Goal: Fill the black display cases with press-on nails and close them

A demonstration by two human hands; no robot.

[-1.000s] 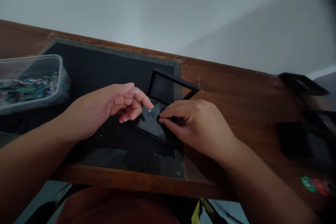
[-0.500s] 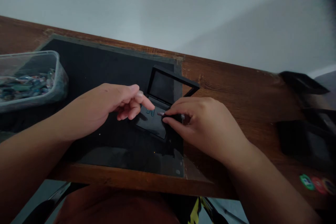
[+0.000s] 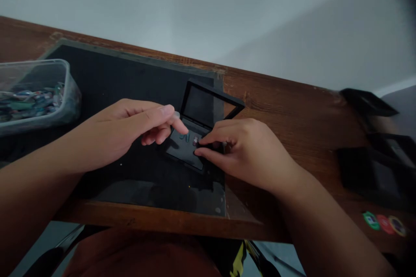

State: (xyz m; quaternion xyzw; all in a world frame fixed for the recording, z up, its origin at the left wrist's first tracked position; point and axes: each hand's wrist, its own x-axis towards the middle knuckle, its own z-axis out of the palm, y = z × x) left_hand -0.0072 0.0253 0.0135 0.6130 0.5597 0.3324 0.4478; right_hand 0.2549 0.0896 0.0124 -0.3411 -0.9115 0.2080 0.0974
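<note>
My left hand (image 3: 146,123) reaches in from the left. Its index finger is stretched out, the others loosely curled. The index tip is close to two blue-green stones (image 3: 187,137) in a small black display case (image 3: 183,155) with its lid (image 3: 203,106) raised. A pale patch shows by the thumb tip; I cannot tell what it is. Beside those stones lies a small pinkish stone (image 3: 195,140). My right hand (image 3: 242,149) has its index fingertip against this stone, the thumb slightly apart below. Another small pinkish piece shows faintly among its curled fingers.
A clear plastic tub (image 3: 73,95) of mixed stones stands at the left on a black mat (image 3: 130,69). More black cases (image 3: 360,169), blurred, are on the right of the wooden table (image 3: 276,95). Round green, red and dark badges (image 3: 385,223) lie near the right edge.
The pinkish stone, earlier pinched lengthwise by my right fingers, now stands in line with the blue-green stones. My right thumb and index have parted slightly. The view has shifted a little.
</note>
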